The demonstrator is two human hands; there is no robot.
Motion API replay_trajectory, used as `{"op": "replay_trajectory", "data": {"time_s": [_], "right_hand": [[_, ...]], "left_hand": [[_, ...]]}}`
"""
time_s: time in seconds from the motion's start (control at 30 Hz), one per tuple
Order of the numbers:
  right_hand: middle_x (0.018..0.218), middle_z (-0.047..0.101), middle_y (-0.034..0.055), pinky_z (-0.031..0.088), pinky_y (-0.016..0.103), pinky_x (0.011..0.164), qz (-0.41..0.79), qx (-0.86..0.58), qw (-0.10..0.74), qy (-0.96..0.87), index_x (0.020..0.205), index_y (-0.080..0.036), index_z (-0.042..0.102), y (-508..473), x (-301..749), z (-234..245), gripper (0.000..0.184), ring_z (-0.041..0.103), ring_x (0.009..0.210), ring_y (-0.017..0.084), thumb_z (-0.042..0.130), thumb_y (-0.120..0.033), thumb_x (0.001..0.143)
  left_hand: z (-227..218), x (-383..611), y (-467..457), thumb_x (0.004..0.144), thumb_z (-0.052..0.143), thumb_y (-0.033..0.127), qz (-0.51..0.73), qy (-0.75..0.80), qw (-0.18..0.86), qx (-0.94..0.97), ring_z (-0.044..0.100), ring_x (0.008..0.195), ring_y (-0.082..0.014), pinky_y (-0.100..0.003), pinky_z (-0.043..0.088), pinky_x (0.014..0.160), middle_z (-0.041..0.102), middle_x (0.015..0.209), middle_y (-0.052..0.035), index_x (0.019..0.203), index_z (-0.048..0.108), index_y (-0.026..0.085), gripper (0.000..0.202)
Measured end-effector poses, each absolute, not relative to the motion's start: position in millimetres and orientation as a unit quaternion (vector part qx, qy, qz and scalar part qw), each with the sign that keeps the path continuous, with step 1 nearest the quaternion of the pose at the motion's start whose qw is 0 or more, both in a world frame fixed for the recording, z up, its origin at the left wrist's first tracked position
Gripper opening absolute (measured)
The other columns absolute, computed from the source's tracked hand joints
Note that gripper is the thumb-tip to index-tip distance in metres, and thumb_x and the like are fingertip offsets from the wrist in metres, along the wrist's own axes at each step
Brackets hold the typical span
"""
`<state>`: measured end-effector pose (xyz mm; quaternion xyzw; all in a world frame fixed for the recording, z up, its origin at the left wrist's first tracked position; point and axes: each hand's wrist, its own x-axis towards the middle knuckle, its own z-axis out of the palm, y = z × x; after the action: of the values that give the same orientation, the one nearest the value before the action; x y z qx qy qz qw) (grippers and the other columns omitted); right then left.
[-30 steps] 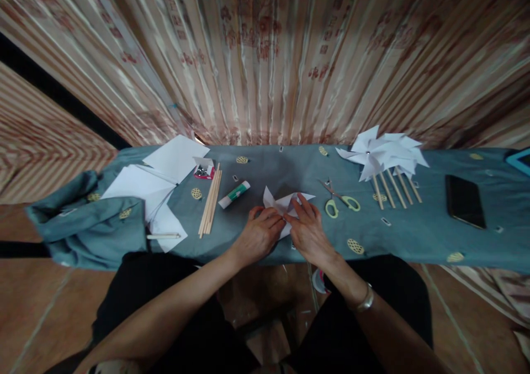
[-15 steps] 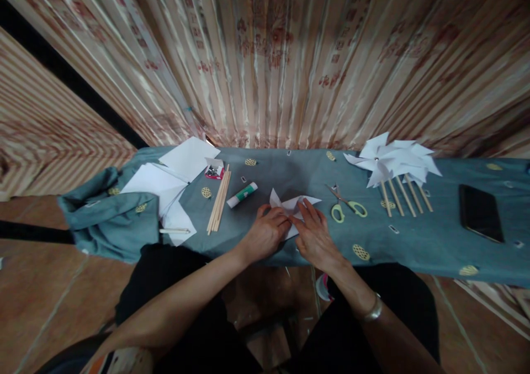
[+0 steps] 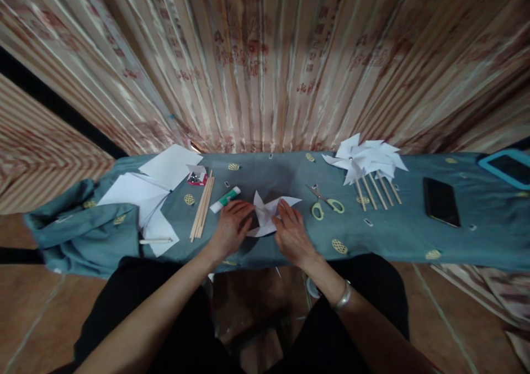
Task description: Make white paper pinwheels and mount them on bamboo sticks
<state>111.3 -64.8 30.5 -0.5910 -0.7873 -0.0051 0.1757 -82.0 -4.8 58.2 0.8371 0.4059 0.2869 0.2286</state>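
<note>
A white paper pinwheel [image 3: 265, 215] with folded blades lies on the cloth between my hands. My right hand [image 3: 292, 233] pinches its right side, with thumb and fingers on the paper. Just left of the pinwheel, my left hand [image 3: 232, 227] is off the paper, its fingers loosely bent and apart and nothing visible in them. A glue stick [image 3: 226, 199] with a green label lies right behind that hand. To the right of the pinwheel rest scissors [image 3: 327, 203] with light green handles, their blades slightly apart.
Thin wooden sticks [image 3: 202, 208] lie left, beside a small box of pins [image 3: 196, 176]. Farther left are white paper sheets [image 3: 169, 167] and a white pen [image 3: 156, 241]. Several finished pinwheels on sticks [image 3: 368, 158], a black phone [image 3: 441, 201] and a blue-framed device [image 3: 507, 167] lie right.
My left hand has let go of the pinwheel and moved left towards the glue stick. My right hand stays on the paper. The view has shifted rightward, bringing in the blue-framed device.
</note>
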Motion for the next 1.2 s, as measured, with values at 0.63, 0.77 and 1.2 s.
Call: {"op": "replay_trajectory", "data": {"time_s": [0.63,0.77,1.2], "right_hand": [[0.141,0.048,0.0215,0.025,0.048,0.111,0.002,-0.589,0.19,-0.785,0.103,-0.01,0.07,-62,117,32,0.027,0.027,0.142,0.031,0.049,-0.011,0.085],[0.142,0.048,0.0203,0.026,0.049,0.111,0.011,-0.59,0.207,-0.78,0.102,-0.012,0.07,-61,120,31,0.028,0.027,0.142,0.031,0.049,-0.01,0.083],[0.143,0.048,0.0188,0.027,0.048,0.111,0.036,-0.594,0.236,-0.768,0.107,-0.013,0.069,-61,125,39,0.033,0.026,0.143,0.03,0.048,-0.007,0.082]], "left_hand": [[64,-61,-13,0.075,0.071,0.013,0.406,0.486,0.717,0.292,0.07,0.093,-0.0219,-0.038,0.05,0.094,0.074,0.093,-0.011,0.119,0.054,0.011,0.047],[64,-57,-11,0.072,0.076,0.022,0.39,0.472,0.736,0.288,0.071,0.09,-0.0239,-0.038,0.05,0.09,0.075,0.091,-0.0114,0.11,0.058,0.012,0.042],[52,-51,-1,0.088,0.059,0.04,0.32,0.428,0.794,0.29,0.07,0.075,-0.019,-0.027,0.054,0.07,0.074,0.082,-0.0102,0.096,0.068,0.013,0.029]]}}
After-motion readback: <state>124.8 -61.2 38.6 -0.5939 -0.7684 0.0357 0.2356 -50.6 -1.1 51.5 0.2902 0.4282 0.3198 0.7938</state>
